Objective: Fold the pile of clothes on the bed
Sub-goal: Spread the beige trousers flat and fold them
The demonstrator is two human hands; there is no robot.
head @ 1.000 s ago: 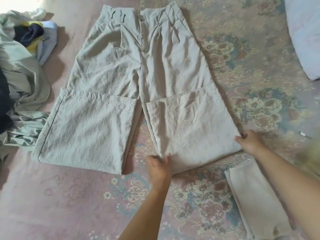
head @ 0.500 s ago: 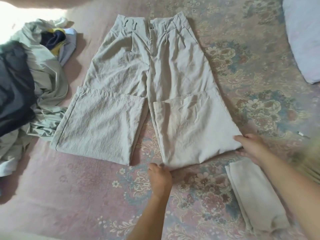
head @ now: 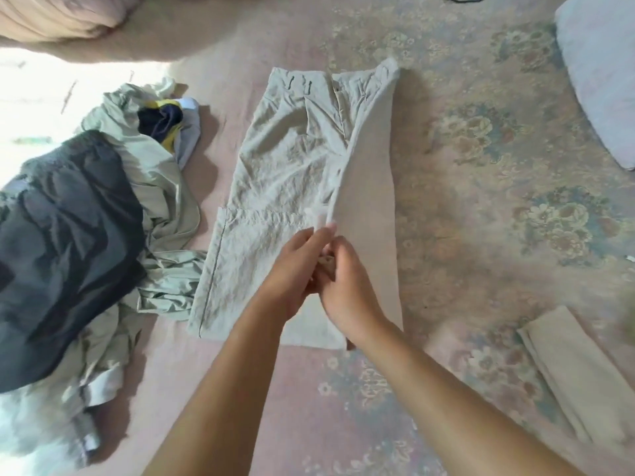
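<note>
Nearest, a folded beige piece (head: 580, 379) lies on the floral bedspread (head: 498, 166) at the right. Mid-bed, left hand (head: 292, 269) and right hand (head: 347, 286) meet, both seemingly pinching the raised leg of the beige trousers (head: 285, 173) over the flat one. Far left sits the unfolded pile (head: 86, 218); far right, a pillow (head: 598, 73).

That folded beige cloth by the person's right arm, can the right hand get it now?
Probably not at once: the right hand grips the trousers mid-fold. Nothing lies on or before the folded cloth, so once freed it looks reachable.
</note>
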